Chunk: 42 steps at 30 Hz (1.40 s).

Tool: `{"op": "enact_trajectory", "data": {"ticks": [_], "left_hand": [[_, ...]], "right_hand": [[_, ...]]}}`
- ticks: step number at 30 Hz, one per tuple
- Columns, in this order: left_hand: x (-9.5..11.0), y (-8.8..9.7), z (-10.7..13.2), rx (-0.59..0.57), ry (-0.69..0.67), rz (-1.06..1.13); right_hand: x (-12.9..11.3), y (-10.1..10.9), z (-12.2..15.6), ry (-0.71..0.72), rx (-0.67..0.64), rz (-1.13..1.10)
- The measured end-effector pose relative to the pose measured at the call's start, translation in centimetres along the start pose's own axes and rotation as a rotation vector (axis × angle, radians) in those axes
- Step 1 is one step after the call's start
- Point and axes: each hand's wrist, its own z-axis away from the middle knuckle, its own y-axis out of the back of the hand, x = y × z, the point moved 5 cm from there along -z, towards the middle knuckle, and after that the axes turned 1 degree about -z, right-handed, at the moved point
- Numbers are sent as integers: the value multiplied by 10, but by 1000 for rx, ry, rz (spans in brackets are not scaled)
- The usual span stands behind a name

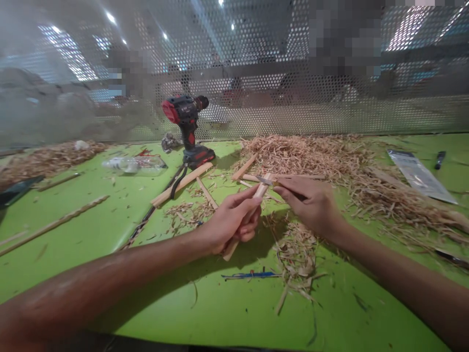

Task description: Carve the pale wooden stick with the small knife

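Observation:
Near the middle of the table, my left hand (pixel 238 220) is wrapped around a pale strip of wood (pixel 229 250), which slants up and away from me. My right hand (pixel 311 200) pinches a knife, its handle mostly hidden by the fingers. The short metal knife blade (pixel 264 181) lies across the far end of the wood strip. Thin curled wood shavings (pixel 298 249) are scattered on the green table (pixel 164 293) below my right hand. A blue strip (pixel 252 275) lies just in front of the hands.
A cordless drill (pixel 188 129) stands upright behind my left hand, beside a wooden slat (pixel 183 185). A large heap of shavings (pixel 304 154) spreads at the back right, near a clear plastic packet (pixel 421 176). A perforated metal screen (pixel 238 98) borders the table's far side.

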Motion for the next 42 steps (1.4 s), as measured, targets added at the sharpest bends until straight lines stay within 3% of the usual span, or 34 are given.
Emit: {"op": "enact_trajectory", "data": {"ticks": [6,10,13,16,18,20,22,28,42], "left_hand": [[-1,0,-1,-1,33,37],[2,-3,2,-3,56,46],[2,-10,14,-30,74,-18],[-1,-22,28,-172,155,-89],[0,-22,29,-161,134,-84],[3,-15,23,-76,76,-73],[3,-9,14,-46,57,-45],[2,-6,4,-30,71,19],[2,-7,7,-61,41,11]], "right_hand": [[2,-3,4,41,-24,129],[7,-2,3,20,-61,72],[26,4,2,-96,-56,27],[48,17,1,-201,12,24],[54,26,-2,-236,93,20],[52,34,-5,-248,181,15],[40,35,-9,-206,189,11],[3,14,-8,33,-89,-28],[-3,9,-3,67,-88,31]]}}
